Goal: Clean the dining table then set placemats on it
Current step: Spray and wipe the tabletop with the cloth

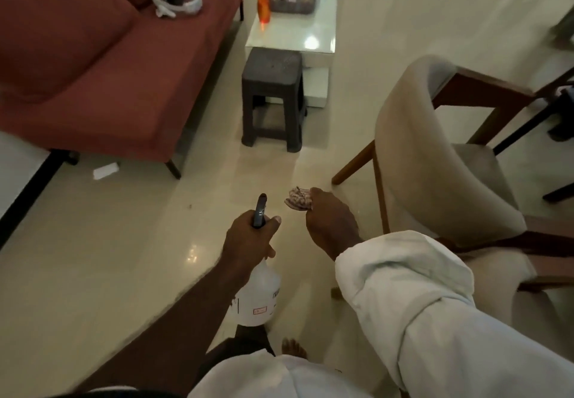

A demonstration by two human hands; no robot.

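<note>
My left hand (248, 239) grips the neck of a white spray bottle (257, 298) with a dark trigger head, held low in the middle of the view above the floor. My right hand (330, 223) is closed around a crumpled patterned cloth (298, 199), which sticks out past my fingers. Both hands hang over the cream floor, a short way apart. A corner of the wooden dining table (484, 85) shows at the right, behind a chair. No placemats are in view.
A beige padded chair (435, 161) with wooden legs stands right of my hands. Ahead is a dark plastic stool (273, 93), and behind it a white low table (295, 29) carrying an orange bottle and a basket. A red sofa (102, 65) fills the left.
</note>
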